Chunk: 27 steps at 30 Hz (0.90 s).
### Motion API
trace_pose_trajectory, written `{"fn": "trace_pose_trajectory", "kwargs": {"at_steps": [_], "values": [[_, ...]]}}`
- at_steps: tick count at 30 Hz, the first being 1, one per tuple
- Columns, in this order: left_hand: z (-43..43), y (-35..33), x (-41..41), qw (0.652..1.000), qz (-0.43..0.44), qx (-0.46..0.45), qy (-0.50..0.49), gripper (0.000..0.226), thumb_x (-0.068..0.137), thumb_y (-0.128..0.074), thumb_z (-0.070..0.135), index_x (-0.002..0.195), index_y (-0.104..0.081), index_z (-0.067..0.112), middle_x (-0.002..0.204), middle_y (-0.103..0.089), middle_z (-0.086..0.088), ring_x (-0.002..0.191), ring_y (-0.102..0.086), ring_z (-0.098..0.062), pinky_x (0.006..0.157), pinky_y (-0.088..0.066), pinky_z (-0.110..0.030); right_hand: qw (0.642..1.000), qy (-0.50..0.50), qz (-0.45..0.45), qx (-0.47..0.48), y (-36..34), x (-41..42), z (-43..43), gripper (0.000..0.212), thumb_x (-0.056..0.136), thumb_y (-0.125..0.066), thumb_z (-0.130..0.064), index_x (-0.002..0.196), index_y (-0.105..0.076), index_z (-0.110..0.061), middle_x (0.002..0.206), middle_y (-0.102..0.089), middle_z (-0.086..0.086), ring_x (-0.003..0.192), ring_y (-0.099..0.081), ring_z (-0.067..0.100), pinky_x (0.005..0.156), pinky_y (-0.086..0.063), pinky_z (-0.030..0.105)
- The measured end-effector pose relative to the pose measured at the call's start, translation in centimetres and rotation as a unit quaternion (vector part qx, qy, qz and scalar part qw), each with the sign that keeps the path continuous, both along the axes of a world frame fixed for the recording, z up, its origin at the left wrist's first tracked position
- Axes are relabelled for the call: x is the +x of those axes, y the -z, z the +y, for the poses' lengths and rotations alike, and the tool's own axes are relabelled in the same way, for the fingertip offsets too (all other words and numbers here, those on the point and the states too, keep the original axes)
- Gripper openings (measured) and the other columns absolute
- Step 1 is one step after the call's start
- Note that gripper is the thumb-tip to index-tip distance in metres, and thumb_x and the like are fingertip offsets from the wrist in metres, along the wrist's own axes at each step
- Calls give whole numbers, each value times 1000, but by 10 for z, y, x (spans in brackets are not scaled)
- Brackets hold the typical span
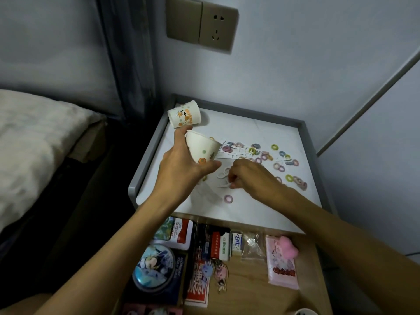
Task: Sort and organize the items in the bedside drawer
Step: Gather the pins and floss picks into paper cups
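Observation:
My left hand (181,164) grips a white paper cup (202,147) with coloured dots, tilted above the white top of the bedside table (261,201). A second printed paper cup (184,114) lies on its side at the table's back left corner. My right hand (247,176) is curled over small white plastic picks (223,176) on the table, its fingertips pinching at them. Several small coloured hair rings (275,155) are scattered over the table's right half. The open drawer (250,280) below holds several items.
In the drawer lie a round anime badge (153,267), a red and white tin (181,230), small boxes (220,245), a clear bag (252,246), keychains (214,272) and a pink packet (281,262). A bed (38,142) stands left. A wall socket (202,26) hangs above.

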<state>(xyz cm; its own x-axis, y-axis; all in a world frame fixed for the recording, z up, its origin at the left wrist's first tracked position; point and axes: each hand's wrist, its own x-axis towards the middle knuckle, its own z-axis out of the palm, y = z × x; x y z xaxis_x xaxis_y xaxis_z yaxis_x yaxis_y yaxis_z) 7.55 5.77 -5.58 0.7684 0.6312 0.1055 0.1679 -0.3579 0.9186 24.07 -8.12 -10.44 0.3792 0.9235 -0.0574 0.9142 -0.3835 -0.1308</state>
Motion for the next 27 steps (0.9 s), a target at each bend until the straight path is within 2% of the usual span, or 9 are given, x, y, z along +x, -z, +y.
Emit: {"fn": "trace_pose_trajectory", "kwargs": {"at_steps": [4, 9, 11, 13, 15, 17, 21, 24, 27], "values": [[0, -1, 0, 1000, 8, 7, 1, 89, 74, -84, 28, 143, -28, 29, 112, -58, 2, 92, -64, -19, 73, -61, -38, 985, -50, -167, -14, 10, -7, -2, 12, 81, -75, -11, 90, -67, -10, 91, -62, 8, 84, -58, 24, 66, -48, 34], [2, 0, -3, 1000, 10, 17, 0, 90, 74, -85, 29, 143, -28, 28, 115, -56, 3, 95, -64, -20, 77, -60, -40, 962, -62, -264, -15, 15, -12, 0, 22, 63, -80, -1, 76, -65, -12, 76, -59, 6, 71, -55, 22, 61, -36, 31], [3, 1, -4, 1000, 10, 19, -1, 89, 74, -84, 29, 143, -28, 28, 113, -56, 3, 93, -64, -19, 75, -60, -37, 976, -41, -213, -5, 14, -9, 4, 19, 72, -73, 0, 84, -64, -11, 84, -60, 7, 78, -55, 24, 66, -37, 33], [4, 0, -5, 1000, 10, 20, -2, 90, 74, -84, 30, 144, -28, 28, 112, -56, 4, 90, -63, -16, 73, -59, -33, 995, 66, -65, 44, 1, -8, 11, 2, 93, -61, -12, 93, -61, -10, 94, -59, 6, 87, -54, 22, 71, -41, 34], [6, 0, -5, 1000, 10, 21, -1, 91, 74, -84, 30, 144, -27, 28, 112, -55, 5, 89, -62, -15, 73, -58, -33, 962, 203, 137, 123, -17, -7, 17, 19, 101, -51, -22, 96, -60, -6, 95, -63, 8, 86, -57, 18, 72, -44, 35], [6, 1, -5, 1000, 13, 19, 5, 92, 73, -85, 30, 145, -26, 29, 116, -56, 3, 94, -63, -18, 77, -59, -36, 916, 247, 242, 202, -33, 0, 18, 20, 102, -48, -25, 104, -57, -8, 98, -67, 4, 89, -63, 17, 79, -50, 37], [1, 4, -5, 998, 29, 47, 29, 94, 73, -85, 33, 146, -24, 30, 124, -57, -1, 102, -59, -20, 83, -56, -40, 897, 197, 295, 264, -69, 8, 14, 13, 99, -56, -18, 101, -62, -6, 83, -69, 5, 70, -61, 11, 70, -50, 28], [-3, 6, -4, 994, 48, 81, 57, 96, 73, -85, 33, 146, -23, 30, 127, -56, -1, 100, -53, -16, 78, -46, -30, 931, 92, 281, 213, -99, 5, 16, 10, 92, -65, -14, 98, -70, -8, 83, -72, 0, 71, -64, 0, 67, -46, 13], [-8, 8, -2, 991, 42, 85, 89, 98, 70, -87, 28, 146, -24, 32, 127, -58, 1, 98, -55, -15, 75, -45, -25, 980, -5, 179, 88, -113, -10, 22, 13, 88, -70, -17, 100, -75, -16, 85, -68, -18, 77, -63, -6, 69, -44, 8]]}}
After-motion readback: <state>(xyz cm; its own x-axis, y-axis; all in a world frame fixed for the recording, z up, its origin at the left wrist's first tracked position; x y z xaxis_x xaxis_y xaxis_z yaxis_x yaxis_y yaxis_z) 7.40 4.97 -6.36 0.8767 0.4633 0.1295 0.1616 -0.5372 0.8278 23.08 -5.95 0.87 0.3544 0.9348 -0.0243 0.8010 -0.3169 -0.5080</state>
